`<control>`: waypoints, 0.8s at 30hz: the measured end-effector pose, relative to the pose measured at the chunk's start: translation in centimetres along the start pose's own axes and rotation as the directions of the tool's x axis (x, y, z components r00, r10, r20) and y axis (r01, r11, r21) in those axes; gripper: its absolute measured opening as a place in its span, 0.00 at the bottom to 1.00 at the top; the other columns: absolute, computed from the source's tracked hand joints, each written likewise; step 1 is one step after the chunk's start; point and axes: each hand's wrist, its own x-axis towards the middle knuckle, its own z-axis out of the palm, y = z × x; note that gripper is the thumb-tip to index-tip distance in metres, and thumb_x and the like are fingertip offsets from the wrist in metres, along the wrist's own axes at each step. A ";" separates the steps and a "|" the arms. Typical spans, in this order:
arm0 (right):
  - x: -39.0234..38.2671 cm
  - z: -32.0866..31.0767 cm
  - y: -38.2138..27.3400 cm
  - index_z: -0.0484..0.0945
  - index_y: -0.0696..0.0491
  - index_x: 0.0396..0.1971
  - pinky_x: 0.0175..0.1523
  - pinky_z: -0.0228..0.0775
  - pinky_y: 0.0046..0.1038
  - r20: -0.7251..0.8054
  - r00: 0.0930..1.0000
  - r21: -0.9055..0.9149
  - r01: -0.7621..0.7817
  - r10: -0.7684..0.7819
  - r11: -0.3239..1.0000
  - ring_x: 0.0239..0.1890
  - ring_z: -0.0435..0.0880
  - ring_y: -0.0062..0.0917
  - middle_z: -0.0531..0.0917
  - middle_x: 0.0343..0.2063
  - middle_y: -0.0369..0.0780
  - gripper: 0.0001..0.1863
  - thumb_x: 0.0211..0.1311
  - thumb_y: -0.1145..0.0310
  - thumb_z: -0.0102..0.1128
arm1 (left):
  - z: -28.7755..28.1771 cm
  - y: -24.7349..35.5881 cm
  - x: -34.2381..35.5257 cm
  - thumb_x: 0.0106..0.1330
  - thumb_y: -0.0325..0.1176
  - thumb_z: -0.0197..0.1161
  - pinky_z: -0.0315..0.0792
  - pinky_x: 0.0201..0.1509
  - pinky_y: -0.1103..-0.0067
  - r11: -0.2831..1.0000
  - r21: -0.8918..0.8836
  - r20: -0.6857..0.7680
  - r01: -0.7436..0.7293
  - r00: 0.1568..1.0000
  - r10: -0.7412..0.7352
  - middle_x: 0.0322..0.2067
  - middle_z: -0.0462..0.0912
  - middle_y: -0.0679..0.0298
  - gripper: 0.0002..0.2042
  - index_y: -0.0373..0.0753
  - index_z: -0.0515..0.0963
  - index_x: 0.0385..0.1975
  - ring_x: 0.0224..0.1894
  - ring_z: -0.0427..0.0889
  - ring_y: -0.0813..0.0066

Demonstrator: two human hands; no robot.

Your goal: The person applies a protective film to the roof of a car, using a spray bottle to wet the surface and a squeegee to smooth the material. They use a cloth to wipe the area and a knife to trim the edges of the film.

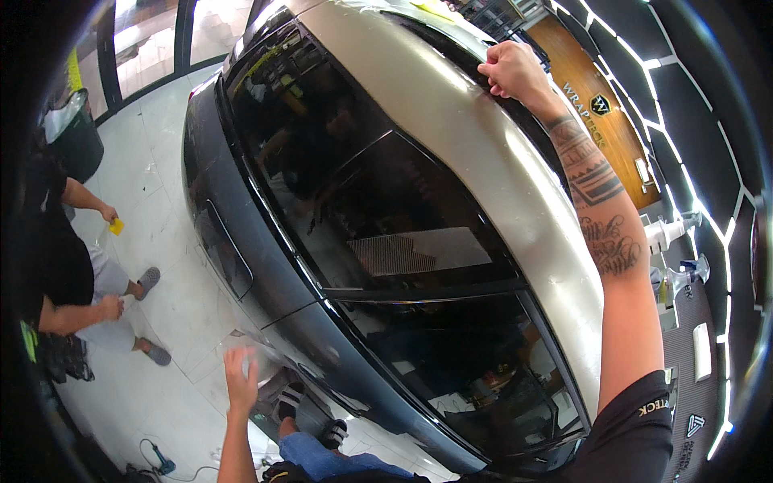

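A dark grey car (225, 181) with black windows fills the middle, its roof side covered in a satin champagne-coloured surface (515, 173). My right arm stretches far over the roof. There my right hand (515, 72) is closed in a fist by the dark roof panel; whatever its fingers may hold is hidden. Low on the left, beside the car's lower door, my left hand (240, 380) is raised with thumb and fingers apart. Faint clear film-like material (270, 354) shows next to it, and I cannot tell whether the hand touches it.
A co-worker (68, 249) stands at the left with a small yellow card-like tool (116, 227) in one hand. Behind is a dark bin (78, 141). A cordless drill (163, 462) and a cable lie on the pale floor. My feet (290, 398) are close beside the car.
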 end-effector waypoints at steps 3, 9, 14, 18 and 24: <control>0.1 -0.1 -0.2 0.73 0.60 0.18 0.17 0.72 0.20 0.031 0.999 0.083 -0.021 0.018 0.996 0.14 0.79 0.18 0.77 0.13 0.37 0.12 0.57 0.70 0.59 | -0.8 0.9 -1.7 0.59 0.25 0.54 0.67 0.47 0.69 0.985 -0.125 0.136 0.118 0.986 -0.101 0.35 0.76 0.52 0.08 0.32 0.75 0.36 0.40 0.74 0.54; -0.3 -0.4 0.2 0.73 0.61 0.19 0.18 0.74 0.22 0.069 0.996 0.134 -0.073 0.064 0.988 0.16 0.81 0.21 0.79 0.14 0.40 0.11 0.57 0.72 0.59 | 1.8 16.3 21.0 0.62 0.21 0.50 0.69 0.45 0.71 0.806 -0.234 -0.081 -0.544 0.837 0.541 0.35 0.75 0.51 0.07 0.30 0.75 0.37 0.39 0.75 0.54; -0.5 -1.5 -1.8 0.72 0.60 0.17 0.19 0.74 0.21 0.097 0.995 0.141 -0.033 0.020 0.989 0.16 0.81 0.21 0.79 0.14 0.40 0.12 0.57 0.72 0.58 | 4.3 28.8 40.7 0.66 0.31 0.50 0.63 0.58 0.68 0.708 -0.046 -0.337 -0.704 0.678 0.653 0.49 0.69 0.54 0.18 0.38 0.69 0.56 0.53 0.69 0.57; -0.9 -1.6 -0.6 0.72 0.61 0.16 0.20 0.75 0.22 0.053 0.998 0.072 -0.028 0.024 0.997 0.15 0.81 0.22 0.78 0.13 0.41 0.13 0.57 0.71 0.57 | 6.9 33.7 46.6 0.68 0.47 0.44 0.56 0.61 0.50 0.856 0.235 -0.107 -0.461 0.863 0.494 0.58 0.59 0.60 0.23 0.57 0.60 0.64 0.59 0.58 0.51; 0.4 -0.5 1.5 0.74 0.63 0.20 0.25 0.73 0.28 -0.010 0.977 -0.232 0.206 -0.214 0.951 0.19 0.80 0.30 0.79 0.17 0.46 0.11 0.56 0.70 0.54 | 7.4 34.2 47.1 0.69 0.51 0.39 0.55 0.61 0.46 0.826 0.341 -0.027 -0.450 0.873 0.487 0.60 0.57 0.62 0.23 0.65 0.58 0.65 0.60 0.55 0.50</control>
